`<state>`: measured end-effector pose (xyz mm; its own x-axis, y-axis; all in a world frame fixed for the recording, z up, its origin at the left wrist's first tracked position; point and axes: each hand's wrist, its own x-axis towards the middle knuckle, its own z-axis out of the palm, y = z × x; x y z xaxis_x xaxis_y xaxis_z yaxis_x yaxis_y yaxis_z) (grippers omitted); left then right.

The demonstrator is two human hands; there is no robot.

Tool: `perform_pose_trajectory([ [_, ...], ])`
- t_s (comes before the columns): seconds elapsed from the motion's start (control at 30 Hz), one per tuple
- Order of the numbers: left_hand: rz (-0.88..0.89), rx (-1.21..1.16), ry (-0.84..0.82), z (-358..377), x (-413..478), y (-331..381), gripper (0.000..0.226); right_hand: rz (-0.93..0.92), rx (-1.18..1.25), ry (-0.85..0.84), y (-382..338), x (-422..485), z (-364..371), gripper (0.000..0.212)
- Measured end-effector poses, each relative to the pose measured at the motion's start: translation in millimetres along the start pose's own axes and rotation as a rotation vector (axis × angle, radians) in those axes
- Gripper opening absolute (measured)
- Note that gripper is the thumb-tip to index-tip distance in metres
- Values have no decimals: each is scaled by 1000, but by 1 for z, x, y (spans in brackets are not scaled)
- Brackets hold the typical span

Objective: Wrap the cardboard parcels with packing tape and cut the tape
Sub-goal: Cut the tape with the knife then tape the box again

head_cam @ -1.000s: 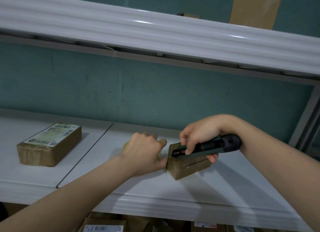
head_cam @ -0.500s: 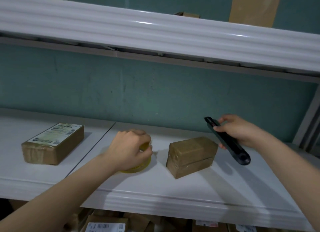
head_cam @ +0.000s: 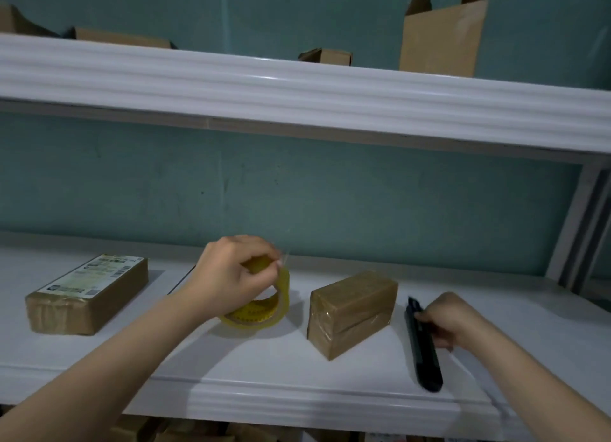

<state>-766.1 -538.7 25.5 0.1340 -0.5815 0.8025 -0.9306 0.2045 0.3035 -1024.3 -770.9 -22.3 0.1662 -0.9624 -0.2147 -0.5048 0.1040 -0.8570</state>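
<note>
The tape roll (head_cam: pixel 264 314) is translucent yellow, its inner ring marked with small dark dashes. The parcel (head_cam: pixel 352 312) is plain brown under a glossy clear film. The flat parcel (head_cam: pixel 99 309) is the same brown, with a white label (head_cam: pixel 94 274) showing a greenish strip and dark print. The cutter (head_cam: pixel 425 349) is black. The lower shelf (head_cam: pixel 264 369) and upper shelf (head_cam: pixel 231 84) are white with ribbed front edges, the wall (head_cam: pixel 330 203) is teal, and the boxes (head_cam: pixel 443 38) are tan.

Dim, soft focus, wide-angle edge bending
</note>
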Motion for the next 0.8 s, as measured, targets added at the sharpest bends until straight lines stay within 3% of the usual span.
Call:
perform_pose_trajectory([
  [0.13,-111,-321,-103,-5,15,13,13,-89,-299,-5,3,-4,1,28],
  [0.23,-72,-398,-207,-9,24,26,9,-354,-817,273,-17,-25,-7,22],
  [0.27,-55,-406,-245,-10,26,32,10,-530,-805,358,-29,-37,-9,21],
  [0.3,-43,-412,-276,-10,29,38,14,-724,-638,334,-44,-51,-10,23],
  [0.37,-26,-425,-327,-6,36,49,22,-1014,-199,-28,-76,-88,-12,30],
  [0.4,-13,-432,-346,-4,40,54,23,-1100,-128,-226,-89,-107,-10,35],
  [0.5,12,-463,-365,4,47,64,23,-1135,-108,-534,-104,-132,-2,36],
  [0.67,4,-474,-410,8,49,73,20,-1120,10,-481,-101,-126,-3,21],
  [0.8,19,-459,-425,8,50,76,32,-1138,20,-508,-102,-127,-8,25],
])
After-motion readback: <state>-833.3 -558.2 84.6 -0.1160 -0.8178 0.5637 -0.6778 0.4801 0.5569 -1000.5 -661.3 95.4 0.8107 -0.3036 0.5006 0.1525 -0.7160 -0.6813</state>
